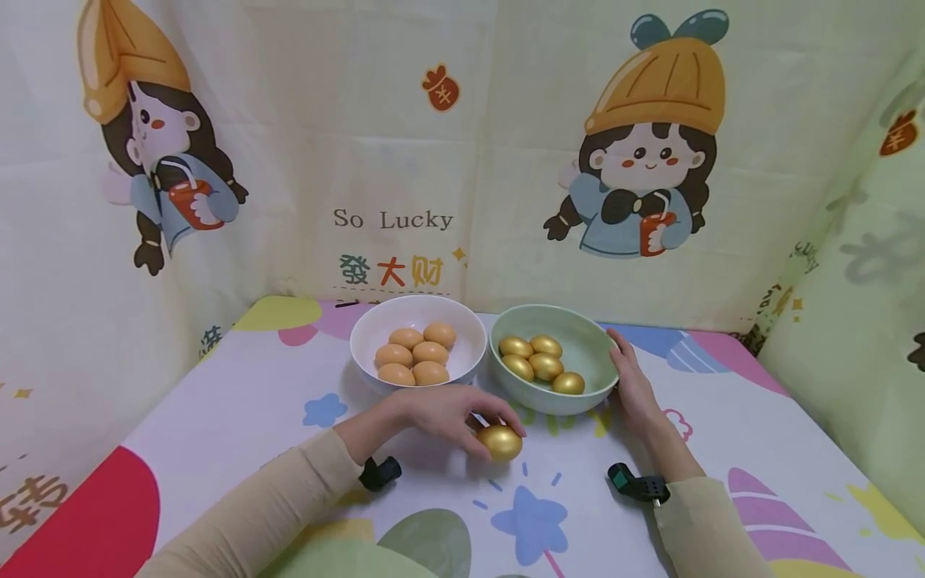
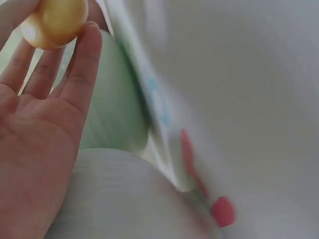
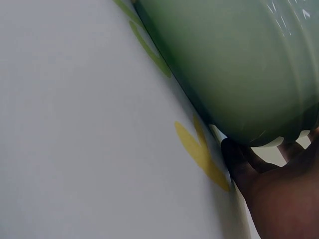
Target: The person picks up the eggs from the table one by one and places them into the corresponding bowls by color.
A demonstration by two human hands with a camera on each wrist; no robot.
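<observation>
My left hand (image 1: pixel 462 413) pinches a golden egg (image 1: pixel 500 443) between thumb and fingertips, low in front of the two bowls. The left wrist view has the same egg (image 2: pixel 57 22) at the fingertips, with the palm turned to the camera. My right hand (image 1: pixel 636 385) holds the right side of a pale green bowl (image 1: pixel 552 401) from outside. In the right wrist view, thumb and fingers (image 3: pixel 244 162) spread round the outer wall of the bowl (image 3: pixel 234 64). Several golden eggs (image 1: pixel 545 367) lie inside the green bowl.
Left of the green bowl, close beside it, stands a white bowl (image 1: pixel 364 365) with several brown eggs (image 1: pixel 393 356). A patterned cloth (image 1: pixel 564 482) covers the table. Printed curtains (image 1: pixel 506 160) rise behind and at both sides. Each wrist wears a small black camera (image 1: pixel 639 486).
</observation>
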